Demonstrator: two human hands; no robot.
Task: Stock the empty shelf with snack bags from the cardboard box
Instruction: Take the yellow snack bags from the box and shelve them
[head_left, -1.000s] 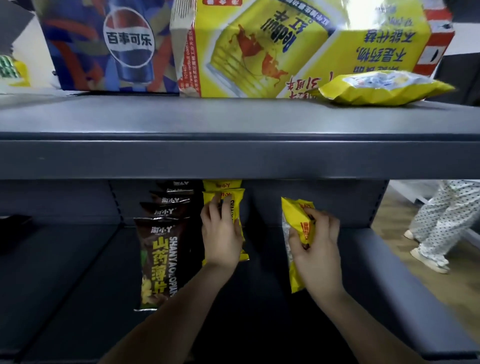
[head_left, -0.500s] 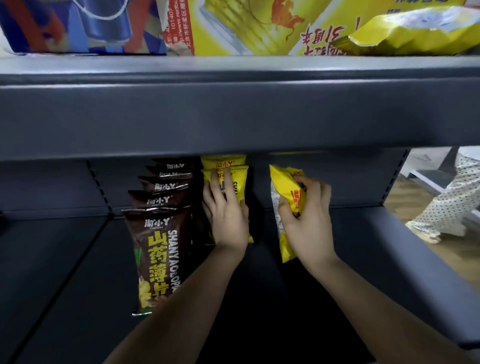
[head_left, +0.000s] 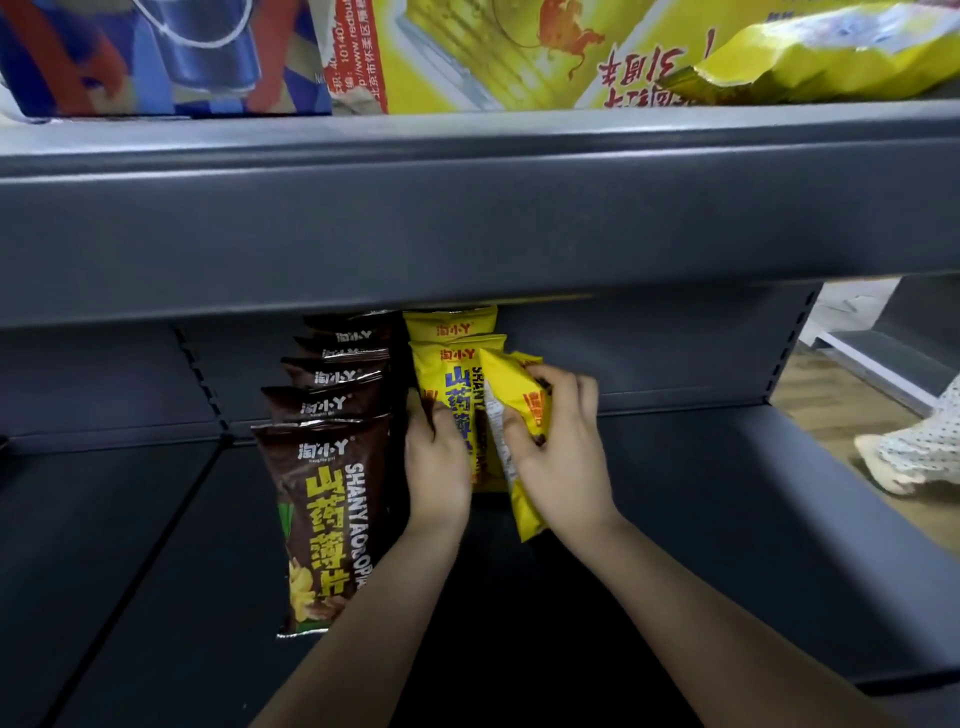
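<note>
Since the earlier frame, the right hand (head_left: 563, 457) has carried its crinkled yellow foil snack bag (head_left: 511, 395) leftward, against the standing yellow bags (head_left: 457, 364) at frame centre. It grips that bag edge-on. The left hand (head_left: 436, 467) curls around the front yellow bag's left edge, beside the row of brown snack bags (head_left: 327, 499) on the dark grey metal shelf (head_left: 727, 545).

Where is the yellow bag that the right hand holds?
In the head view, right of centre: the right hand grips the yellow bag edge-on against the yellow row, right of the brown bags.
</note>
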